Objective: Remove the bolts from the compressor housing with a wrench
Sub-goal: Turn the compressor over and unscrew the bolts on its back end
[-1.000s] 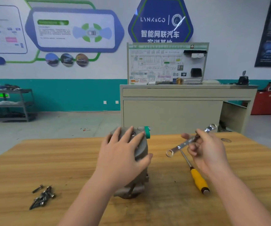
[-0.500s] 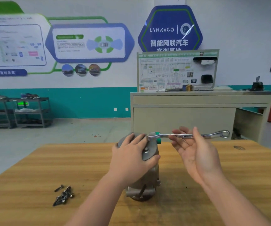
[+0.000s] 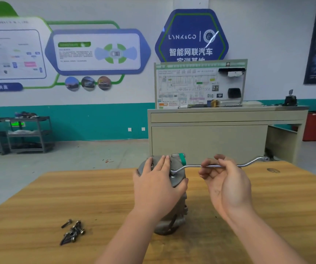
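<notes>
On housing (image 3: 177, 180) top, wrench (image 3: 195, 165) ring now seated over bolt (image 3: 172, 175); prev. hovering.

Head-worn view, forward-down, close over table (image 3: 77, 187)

One compressor housing (image 3: 174, 180), one wrench (image 3: 218, 165), one pile of loose bolts (image 3: 73, 232), exact count unclear; two hands.

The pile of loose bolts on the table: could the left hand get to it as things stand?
Probably yes. The loose bolts lie in the open on the table, with nothing between them and the left hand. But that hand is steadying the compressor housing and would have to let go.
</notes>
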Demonstrator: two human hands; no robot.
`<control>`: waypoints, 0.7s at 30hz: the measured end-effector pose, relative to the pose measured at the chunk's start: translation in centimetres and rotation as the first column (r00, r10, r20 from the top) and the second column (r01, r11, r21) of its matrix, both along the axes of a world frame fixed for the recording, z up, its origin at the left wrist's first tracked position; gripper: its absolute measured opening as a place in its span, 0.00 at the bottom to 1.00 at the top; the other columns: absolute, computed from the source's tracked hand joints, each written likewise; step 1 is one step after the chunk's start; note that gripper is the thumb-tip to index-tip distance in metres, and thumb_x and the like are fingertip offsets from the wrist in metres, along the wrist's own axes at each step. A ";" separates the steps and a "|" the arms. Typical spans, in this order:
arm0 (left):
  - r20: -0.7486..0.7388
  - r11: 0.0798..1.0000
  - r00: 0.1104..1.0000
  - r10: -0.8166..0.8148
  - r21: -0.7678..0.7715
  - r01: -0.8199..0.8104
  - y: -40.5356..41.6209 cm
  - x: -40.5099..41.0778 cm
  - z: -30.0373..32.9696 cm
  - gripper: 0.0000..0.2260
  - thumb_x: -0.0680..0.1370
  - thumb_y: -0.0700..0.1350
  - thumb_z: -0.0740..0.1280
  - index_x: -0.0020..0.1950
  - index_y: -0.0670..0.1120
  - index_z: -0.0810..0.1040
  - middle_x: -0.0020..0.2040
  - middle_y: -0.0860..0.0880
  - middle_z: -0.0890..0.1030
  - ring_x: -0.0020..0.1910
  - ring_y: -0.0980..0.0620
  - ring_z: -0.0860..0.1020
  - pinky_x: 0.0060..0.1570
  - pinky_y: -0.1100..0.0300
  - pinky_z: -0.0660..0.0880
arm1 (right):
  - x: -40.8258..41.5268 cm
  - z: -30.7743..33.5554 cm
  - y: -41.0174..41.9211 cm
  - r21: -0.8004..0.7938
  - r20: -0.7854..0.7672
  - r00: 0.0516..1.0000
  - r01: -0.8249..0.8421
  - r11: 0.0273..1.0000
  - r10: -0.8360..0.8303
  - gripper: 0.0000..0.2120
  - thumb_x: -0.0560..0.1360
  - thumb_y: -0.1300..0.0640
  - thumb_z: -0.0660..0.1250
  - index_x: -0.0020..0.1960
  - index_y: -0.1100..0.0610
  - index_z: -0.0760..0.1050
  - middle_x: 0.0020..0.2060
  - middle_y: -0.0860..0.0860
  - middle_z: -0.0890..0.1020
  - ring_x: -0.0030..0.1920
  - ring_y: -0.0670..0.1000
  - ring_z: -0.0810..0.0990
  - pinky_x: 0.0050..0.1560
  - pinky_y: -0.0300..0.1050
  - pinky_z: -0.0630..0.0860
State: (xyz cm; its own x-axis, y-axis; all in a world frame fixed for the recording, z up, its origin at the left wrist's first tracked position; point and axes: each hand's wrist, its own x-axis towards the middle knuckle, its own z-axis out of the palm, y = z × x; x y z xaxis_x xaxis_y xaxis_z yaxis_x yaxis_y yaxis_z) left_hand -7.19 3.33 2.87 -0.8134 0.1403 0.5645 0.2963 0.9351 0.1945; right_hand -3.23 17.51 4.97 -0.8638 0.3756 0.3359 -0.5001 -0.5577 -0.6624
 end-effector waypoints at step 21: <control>-0.078 0.997 0.997 -0.007 -0.075 0.001 1.5 0.5 -0.4 0.27 0.77 0.66 0.51 0.75 0.66 0.50 0.76 0.56 0.63 0.76 0.38 0.54 0.65 0.39 0.58 | 0.9 -2.9 -6.6 -0.116 -0.093 0.631 0.762 0.638 -0.770 0.03 0.78 0.55 0.52 0.47 0.54 0.63 0.28 0.53 0.78 0.30 0.48 0.72 0.38 0.47 0.68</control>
